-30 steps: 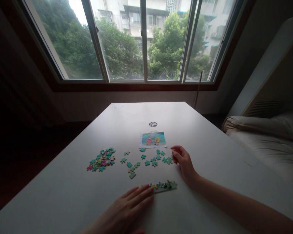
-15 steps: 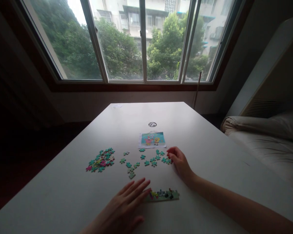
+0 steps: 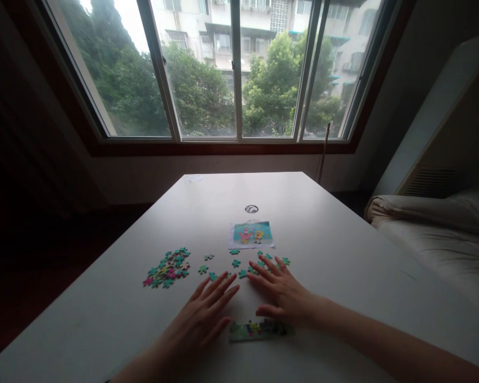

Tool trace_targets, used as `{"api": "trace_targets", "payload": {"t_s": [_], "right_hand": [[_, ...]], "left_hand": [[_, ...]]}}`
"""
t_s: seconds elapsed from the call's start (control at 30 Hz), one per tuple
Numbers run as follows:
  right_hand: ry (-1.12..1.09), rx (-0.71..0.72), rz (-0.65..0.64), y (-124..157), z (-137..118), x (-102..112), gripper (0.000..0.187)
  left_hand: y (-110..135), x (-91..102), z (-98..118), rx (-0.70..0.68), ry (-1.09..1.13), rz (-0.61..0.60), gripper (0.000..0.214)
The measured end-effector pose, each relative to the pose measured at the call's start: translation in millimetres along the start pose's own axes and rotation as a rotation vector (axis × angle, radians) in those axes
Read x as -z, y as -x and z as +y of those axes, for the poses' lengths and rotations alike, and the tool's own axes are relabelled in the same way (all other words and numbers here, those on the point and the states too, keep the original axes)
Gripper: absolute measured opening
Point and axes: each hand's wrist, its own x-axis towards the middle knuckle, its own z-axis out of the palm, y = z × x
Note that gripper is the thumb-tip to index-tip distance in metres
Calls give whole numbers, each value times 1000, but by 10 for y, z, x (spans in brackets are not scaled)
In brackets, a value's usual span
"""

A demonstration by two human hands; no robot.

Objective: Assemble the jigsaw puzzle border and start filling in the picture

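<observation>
My left hand is spread flat with its fingertips by the loose green puzzle pieces, some of them hidden under it. My right hand is also spread, fingers over the scattered pieces near the picture card; whether they touch is unclear. Below the hands lies a joined strip of puzzle, green with yellow and dark figures, its right end partly behind my right hand. Neither hand holds anything that I can see. A small picture card with pink and yellow cartoon figures on blue lies beyond the pieces.
A pile of mixed puzzle pieces lies to the left on the white table. Farther back is a round dark-rimmed mark on the tabletop. A pale padded seat stands at the right, and a window is ahead.
My right hand has moved left and opened from a curled shape to spread fingers. My left hand has shifted up and off the strip's left end. The view has tilted slightly upward.
</observation>
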Motion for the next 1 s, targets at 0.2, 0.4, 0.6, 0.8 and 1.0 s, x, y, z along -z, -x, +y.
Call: {"api": "trace_targets", "payload": {"t_s": [0.2,0.4,0.6,0.8,1.0], "right_hand": [[20,-16,-65,-4,103,82,68],[102,-73,-36,238,410,122,65],[143,-134,-6,394,537,193,66],[98,-13,-6,275,357,235,66],[39,-84,122,281,428,265,56]], "left_hand": [[-301,31,-109,-71,56,-58,48],[-299,-50,-233,-26,36,-49,48],[-147,-33,-333,80,-117,19,48],[-271,19,-125,-22,-116,58,43],[-404,34,6,-110,80,66,38]]}}
